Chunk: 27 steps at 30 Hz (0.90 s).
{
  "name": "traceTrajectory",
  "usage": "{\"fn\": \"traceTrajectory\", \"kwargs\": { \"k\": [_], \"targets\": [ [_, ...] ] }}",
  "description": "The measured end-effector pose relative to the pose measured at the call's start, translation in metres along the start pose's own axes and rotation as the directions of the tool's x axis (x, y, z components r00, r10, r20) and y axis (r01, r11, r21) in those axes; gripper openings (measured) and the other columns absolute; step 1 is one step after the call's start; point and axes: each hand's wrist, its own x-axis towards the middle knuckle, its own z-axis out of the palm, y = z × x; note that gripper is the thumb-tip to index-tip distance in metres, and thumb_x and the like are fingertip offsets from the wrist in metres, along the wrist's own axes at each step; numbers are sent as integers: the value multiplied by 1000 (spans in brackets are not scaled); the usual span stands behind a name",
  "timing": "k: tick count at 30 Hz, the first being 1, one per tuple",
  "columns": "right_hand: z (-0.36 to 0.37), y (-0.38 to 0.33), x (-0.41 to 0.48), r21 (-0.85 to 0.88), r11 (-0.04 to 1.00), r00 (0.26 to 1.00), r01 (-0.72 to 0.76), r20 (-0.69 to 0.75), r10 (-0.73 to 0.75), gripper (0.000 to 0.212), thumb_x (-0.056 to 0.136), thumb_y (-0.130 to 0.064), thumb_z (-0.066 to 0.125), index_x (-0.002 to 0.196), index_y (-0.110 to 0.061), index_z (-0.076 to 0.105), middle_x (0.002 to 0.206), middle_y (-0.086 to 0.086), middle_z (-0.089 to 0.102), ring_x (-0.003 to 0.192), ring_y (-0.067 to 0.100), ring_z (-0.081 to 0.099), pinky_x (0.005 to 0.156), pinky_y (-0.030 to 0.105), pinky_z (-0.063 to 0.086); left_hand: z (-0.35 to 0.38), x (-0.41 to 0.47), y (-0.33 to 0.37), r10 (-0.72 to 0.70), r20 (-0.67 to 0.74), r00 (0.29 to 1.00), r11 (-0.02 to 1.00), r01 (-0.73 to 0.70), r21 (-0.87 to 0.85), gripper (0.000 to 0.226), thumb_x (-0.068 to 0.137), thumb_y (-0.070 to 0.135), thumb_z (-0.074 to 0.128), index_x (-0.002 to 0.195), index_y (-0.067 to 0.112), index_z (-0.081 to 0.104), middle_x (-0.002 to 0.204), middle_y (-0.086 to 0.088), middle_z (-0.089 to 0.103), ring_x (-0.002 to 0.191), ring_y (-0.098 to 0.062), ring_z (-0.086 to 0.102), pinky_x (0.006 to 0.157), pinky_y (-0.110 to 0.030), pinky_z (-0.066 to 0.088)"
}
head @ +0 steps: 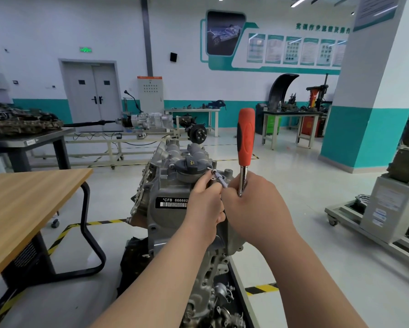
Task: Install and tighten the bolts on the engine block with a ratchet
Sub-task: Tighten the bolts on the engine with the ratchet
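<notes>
The grey engine block (pixel 165 185) stands upright in front of me, with a black oil cap (pixel 189 165) on top and a barcode label on its face. My right hand (pixel 253 204) grips the head end of a ratchet (pixel 245 140), whose orange handle points straight up. A thin extension with a socket (pixel 219 177) runs from the ratchet head towards the block's top edge, beside the oil cap. My left hand (pixel 204 204) pinches that extension near its tip. The bolt itself is hidden by the socket and my fingers.
A wooden table (pixel 28 204) with a black tube leg stands close on the left. A wheeled stand (pixel 385 209) with another engine is on the right, beside a white and teal pillar (pixel 369 102). Workbenches and drivetrain parts line the far wall. Yellow-black tape marks the floor.
</notes>
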Motion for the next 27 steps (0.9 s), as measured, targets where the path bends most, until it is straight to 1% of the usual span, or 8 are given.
{"fn": "traceTrajectory", "kwargs": {
  "k": [4, 9, 15, 18, 19, 21, 25, 27],
  "targets": [
    [-2, -2, 0, -9, 1000, 1000, -1, 18, 1, 12, 82, -29, 48, 72, -23, 52, 58, -7, 56, 56, 12, 54, 48, 27, 35, 2, 0, 2, 4, -3, 1000, 1000, -4, -13, 39, 93, 8, 50, 112, 41, 56, 74, -3, 66, 64, -16, 43, 52, -26, 29],
    [-5, -6, 9, 52, 998, 998, -47, 49, 44, 18, 82, -27, 47, 68, -17, 54, 44, -8, 47, 43, 8, 43, 45, 24, 30, 1, 1, 3, -5, -21, 1000, 999, 6, 46, 48, 93, 11, 49, 130, 41, 51, 71, -2, 53, 47, -10, 30, 39, -19, 23],
    [-2, -12, 13, 51, 996, 995, -76, 74, 73, 23, 86, -26, 47, 64, -19, 47, 54, -5, 47, 50, 13, 44, 47, 26, 28, 0, -3, 7, 9, 9, 1000, 989, -10, 145, 50, 92, 15, 52, 138, 34, 48, 68, -2, 49, 51, -13, 31, 45, -23, 24],
    [1, -13, 18, 69, 992, 994, -105, 34, 103, 26, 85, -23, 47, 60, -19, 40, 53, -4, 44, 48, 13, 40, 46, 26, 24, -3, -6, 6, 23, -8, 1000, 974, -21, 225, 28, 89, 15, 46, 113, 13, 61, 54, -2, 38, 43, -14, 25, 42, -21, 20],
    [2, -14, 19, 75, 992, 995, -104, 23, 102, 26, 84, -23, 47, 59, -19, 39, 53, -4, 43, 49, 14, 39, 46, 27, 23, -4, -9, 6, 12, -17, 1000, 973, -8, 232, 14, 87, 14, 45, 89, 10, 57, 50, 0, 34, 42, -15, 23, 42, -21, 18],
    [4, -15, 19, 67, 993, 995, -98, -7, 99, 27, 84, -23, 46, 59, -20, 37, 54, -4, 42, 49, 14, 38, 46, 27, 22, -9, -11, 6, -36, -20, 999, 985, 38, 166, 19, 89, 14, 46, 70, 13, 45, 45, 5, 33, 39, -12, 21, 41, -21, 16],
    [14, -11, 5, 13, 992, 989, -128, -78, 129, 22, 90, -29, 43, 69, -23, 40, 64, -3, 52, 57, 13, 49, 47, 28, 30, -8, -10, 11, -140, 48, 989, 989, 138, 42, 20, 99, 24, 46, 83, 16, 55, 56, 4, 44, 52, -10, 30, 51, -25, 18],
    [22, -8, -5, 26, 992, 991, -120, -53, 121, 14, 92, -31, 42, 81, -23, 44, 69, -4, 55, 63, 13, 54, 52, 30, 39, -8, -10, 12, -180, 57, 982, 983, 177, 50, 24, 100, 24, 47, 83, 14, 61, 58, 2, 53, 57, -12, 42, 54, -25, 30]
  ]
}}
